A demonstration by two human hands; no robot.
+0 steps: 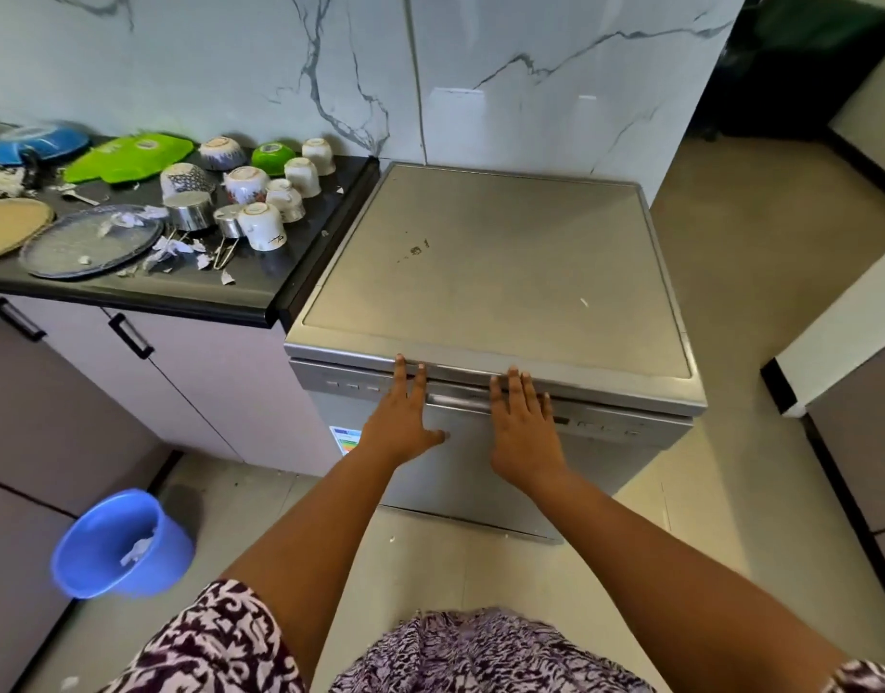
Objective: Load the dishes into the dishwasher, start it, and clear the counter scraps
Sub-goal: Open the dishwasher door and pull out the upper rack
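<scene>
The dishwasher (480, 272) has a grey metal-looking skin, matt on the top with some small marks; its door handle (460, 400) shines a little more. The worktop (250, 292) is black, smooth and glossy; the cups (263, 225) on it look like glazed ceramic, shiny; the small pan (189, 211) is polished metal; the green plate (130, 157) and the blue bucket (100, 535) look like smooth plastic; the scraps (173, 247) are crumpled white paper; the wall (280, 67) is glossy marble-look tile.

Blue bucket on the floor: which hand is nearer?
Left. The left hand rests on the dishwasher door's top edge, up and right of the blue bucket; the right hand lies beside it, farther right.
</scene>
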